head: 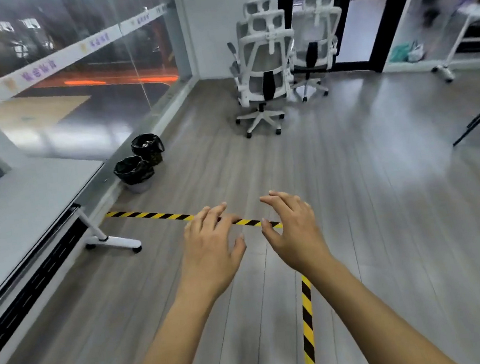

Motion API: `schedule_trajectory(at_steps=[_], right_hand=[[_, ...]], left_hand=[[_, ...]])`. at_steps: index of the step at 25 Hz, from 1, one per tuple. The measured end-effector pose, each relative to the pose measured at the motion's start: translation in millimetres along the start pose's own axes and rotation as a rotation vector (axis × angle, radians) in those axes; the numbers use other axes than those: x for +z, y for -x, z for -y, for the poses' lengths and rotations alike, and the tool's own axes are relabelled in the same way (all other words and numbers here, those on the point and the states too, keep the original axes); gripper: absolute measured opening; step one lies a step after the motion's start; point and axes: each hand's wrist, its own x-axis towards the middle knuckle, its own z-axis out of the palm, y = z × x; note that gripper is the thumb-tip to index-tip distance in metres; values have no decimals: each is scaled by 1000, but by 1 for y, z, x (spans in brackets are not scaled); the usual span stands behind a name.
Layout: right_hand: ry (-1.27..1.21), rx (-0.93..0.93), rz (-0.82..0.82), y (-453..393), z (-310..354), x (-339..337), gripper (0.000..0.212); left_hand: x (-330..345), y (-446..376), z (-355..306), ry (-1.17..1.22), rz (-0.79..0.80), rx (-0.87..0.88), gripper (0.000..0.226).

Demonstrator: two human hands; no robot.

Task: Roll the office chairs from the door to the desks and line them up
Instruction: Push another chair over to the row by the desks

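A grey wood floor (352, 184) fills the view. The table (21, 212) stands at nine o'clock. White office chairs (265, 71) cluster at twelve o'clock by the door (363, 12). Two bins (138, 166) sit at ten o'clock. The left hand (211, 254) and right hand (292, 232) hover wide, fingers spread, holding nothing.

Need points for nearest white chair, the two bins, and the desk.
nearest white chair (263, 59), head view, on its mesh backrest.
front bin (133, 170), head view, on its black liner.
rear bin (147, 149), head view, on its black liner.
desk (25, 200), head view, on the bare grey top.
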Motion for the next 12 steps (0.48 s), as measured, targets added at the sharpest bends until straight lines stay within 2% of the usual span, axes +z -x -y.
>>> schedule_trajectory(at_steps=[7, 12], right_hand=[[25, 126, -83, -164, -129, -2, 41], [13, 116, -77, -308, -232, -2, 42]], left_hand=[[96, -206, -11, 27, 56, 86, 32], [172, -371, -26, -3, 64, 104, 33]])
